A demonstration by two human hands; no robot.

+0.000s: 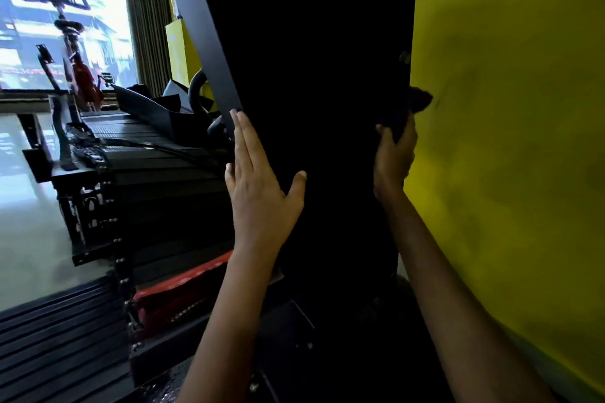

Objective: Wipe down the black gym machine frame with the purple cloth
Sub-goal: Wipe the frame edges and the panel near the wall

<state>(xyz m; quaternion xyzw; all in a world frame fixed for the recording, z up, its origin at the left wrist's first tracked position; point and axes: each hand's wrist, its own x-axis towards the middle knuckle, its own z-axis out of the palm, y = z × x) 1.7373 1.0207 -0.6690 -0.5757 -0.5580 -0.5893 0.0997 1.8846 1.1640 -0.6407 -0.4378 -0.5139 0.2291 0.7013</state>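
The black gym machine frame (314,75) rises as a wide dark upright panel through the middle of the view. My left hand (258,180) lies flat against its left edge, fingers straight and pointing up, thumb spread onto the panel face. My right hand (394,154) grips the purple cloth (415,105) and holds it against the panel's right edge, close to the yellow wall. The cloth looks dark and bunched, and most of it is hidden by the fingers and the panel.
A yellow wall (510,141) stands close on the right, leaving a narrow gap beside the frame. Stacked black weight plates and machine parts (147,180) fill the left, with a red pad (176,291) below. An exercise bike (75,75) stands by the bright window.
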